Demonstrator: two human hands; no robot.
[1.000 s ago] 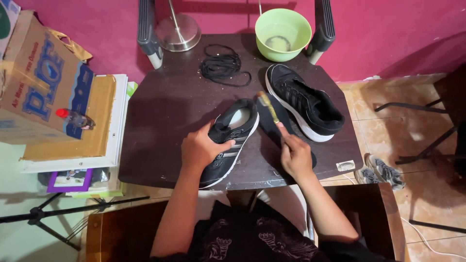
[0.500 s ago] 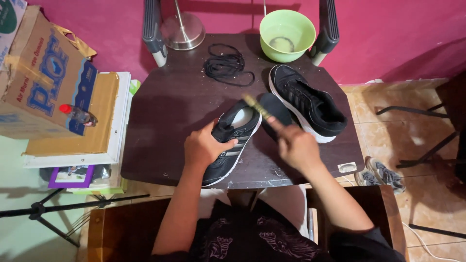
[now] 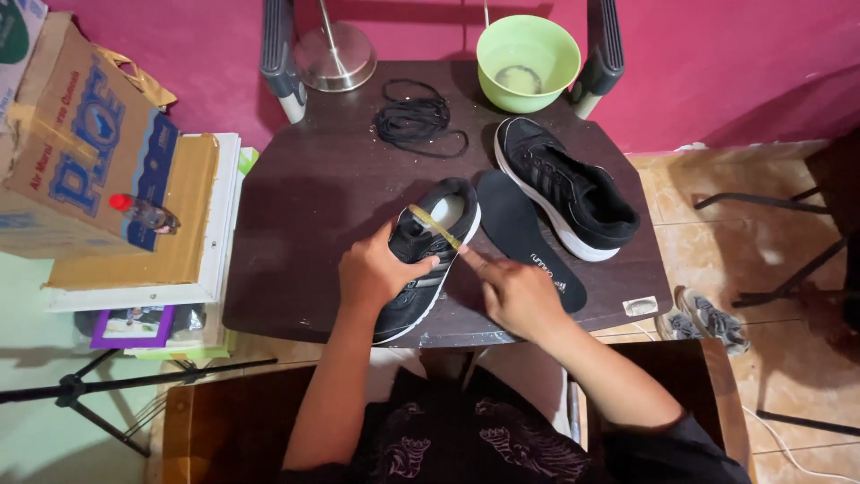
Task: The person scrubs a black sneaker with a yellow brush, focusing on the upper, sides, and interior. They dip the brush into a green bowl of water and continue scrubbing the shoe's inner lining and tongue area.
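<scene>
The left hand (image 3: 381, 273) grips a black shoe (image 3: 428, 255) near the table's (image 3: 305, 233) front edge, fingers clamped around its middle. The right hand (image 3: 515, 291) pinches a yellow brush (image 3: 436, 226) over the shoe opening. A black insole (image 3: 528, 237) lies just beside.

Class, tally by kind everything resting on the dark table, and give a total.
Black sneakers with white soles: 2
Black flat insole: 1
Black shoelace bundle: 1
Green plastic bowl: 1
Silver round lamp base: 1
Total: 6
</scene>
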